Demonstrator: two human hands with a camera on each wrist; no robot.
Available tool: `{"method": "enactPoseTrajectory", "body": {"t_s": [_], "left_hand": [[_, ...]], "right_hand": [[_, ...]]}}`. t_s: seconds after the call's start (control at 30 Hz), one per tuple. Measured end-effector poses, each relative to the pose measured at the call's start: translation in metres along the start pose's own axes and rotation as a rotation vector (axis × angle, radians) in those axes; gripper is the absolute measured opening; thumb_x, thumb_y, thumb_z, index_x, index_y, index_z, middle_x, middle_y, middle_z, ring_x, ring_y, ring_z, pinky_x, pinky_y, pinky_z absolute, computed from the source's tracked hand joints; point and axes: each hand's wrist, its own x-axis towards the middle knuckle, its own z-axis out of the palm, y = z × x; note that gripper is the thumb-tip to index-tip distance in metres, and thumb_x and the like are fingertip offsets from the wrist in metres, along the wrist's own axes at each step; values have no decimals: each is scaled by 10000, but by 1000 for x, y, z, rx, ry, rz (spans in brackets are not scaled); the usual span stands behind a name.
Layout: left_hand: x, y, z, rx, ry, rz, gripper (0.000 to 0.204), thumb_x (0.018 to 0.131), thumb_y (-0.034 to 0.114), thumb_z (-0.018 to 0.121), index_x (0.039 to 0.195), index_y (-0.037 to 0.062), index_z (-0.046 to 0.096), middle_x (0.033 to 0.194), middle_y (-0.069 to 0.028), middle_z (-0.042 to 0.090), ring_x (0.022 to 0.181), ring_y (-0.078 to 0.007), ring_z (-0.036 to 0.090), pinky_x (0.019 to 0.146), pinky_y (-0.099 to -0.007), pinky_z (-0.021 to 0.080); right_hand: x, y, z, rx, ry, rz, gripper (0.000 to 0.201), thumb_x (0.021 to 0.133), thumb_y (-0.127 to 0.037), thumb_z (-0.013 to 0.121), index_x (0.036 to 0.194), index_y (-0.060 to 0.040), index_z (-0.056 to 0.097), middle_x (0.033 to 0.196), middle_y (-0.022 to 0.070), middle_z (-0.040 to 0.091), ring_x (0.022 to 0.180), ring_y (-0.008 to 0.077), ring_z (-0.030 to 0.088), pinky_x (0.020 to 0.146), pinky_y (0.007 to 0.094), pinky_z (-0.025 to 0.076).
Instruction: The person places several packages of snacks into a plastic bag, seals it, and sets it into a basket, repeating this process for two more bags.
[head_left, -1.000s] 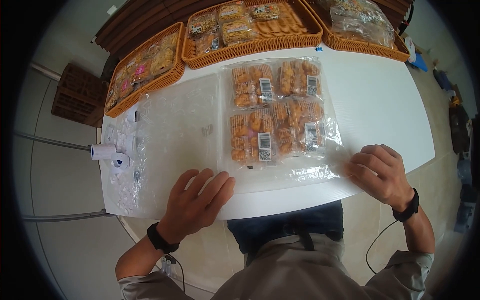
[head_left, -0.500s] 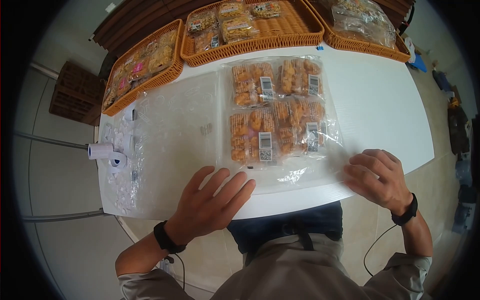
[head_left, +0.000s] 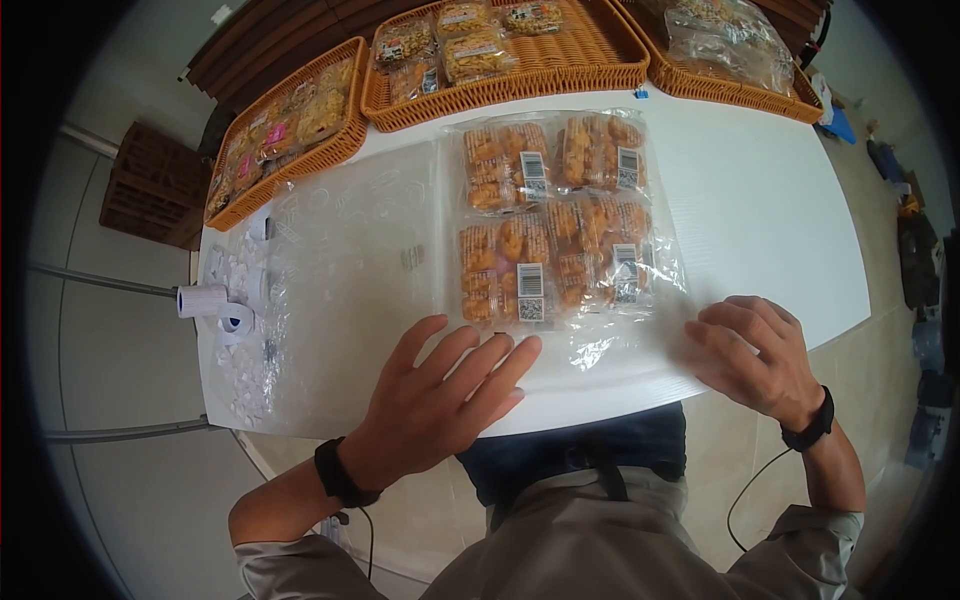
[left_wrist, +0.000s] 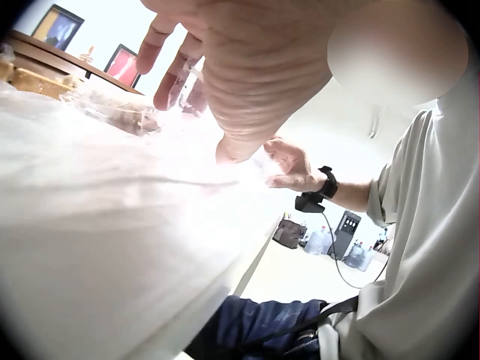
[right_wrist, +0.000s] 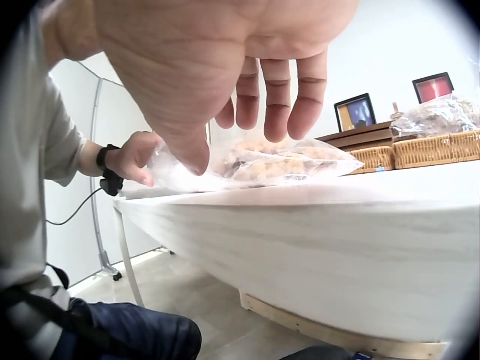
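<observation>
On the white table, a large clear plastic bag (head_left: 594, 347) lies flat. Inside are several small packs of orange-brown snacks (head_left: 505, 265), with barcode labels facing up. My left hand (head_left: 430, 400) rests at the bag's near edge, fingers spread and fairly straight, palm down. At the near right corner of the bag is my right hand (head_left: 752, 355), its fingers loosely bent. The right wrist view shows the right thumb (right_wrist: 196, 154) apart from the fingers, with the bag behind them. Glare hides much of the plastic under the left hand in the left wrist view.
A clear plastic sheet or bag (head_left: 350, 250) covers the table's left part. Beside it lie a label roll (head_left: 200, 301) and scattered white paper scraps (head_left: 240, 375). Wicker baskets (head_left: 590, 78) with packaged snacks line the far edge.
My left hand has slid to the right along the bag's near edge, and the plastic glints have shifted there. The right hand stays almost in place at the corner.
</observation>
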Motion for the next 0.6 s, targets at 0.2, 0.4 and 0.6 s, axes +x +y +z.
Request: {"method": "enactPoseTrajectory", "body": {"t_s": [0.2, 0.4, 0.6], "left_hand": [[6, -5, -7, -116, -65, -35, 236, 776, 220, 801, 973, 112, 727, 934, 2, 628, 899, -180, 583, 1005, -428, 419], [0, -12, -11, -295, -91, -175, 149, 735, 166, 828, 850, 128, 742, 838, -1, 596, 851, -187, 569, 910, -403, 446], [-13, -19, -14, -696, -135, -617, 113, 810, 148, 804, 810, 74, 718, 807, -29, 585, 652, -127, 566, 595, -276, 472]], "right_hand": [[6, -5, -6, 218, -18, 130, 344, 765, -192, 814, 1075, -83, 712, 975, 67, 604, 851, 223, 623, 690, 341, 545], [2, -5, -6, 623, -43, 497, 160, 789, -102, 818, 892, -15, 733, 948, 59, 560, 797, 166, 586, 695, 288, 498], [4, -2, 4, 1046, -55, 916, 144, 856, -127, 787, 838, -5, 713, 1020, 76, 663, 801, 91, 625, 643, 211, 479]]}}
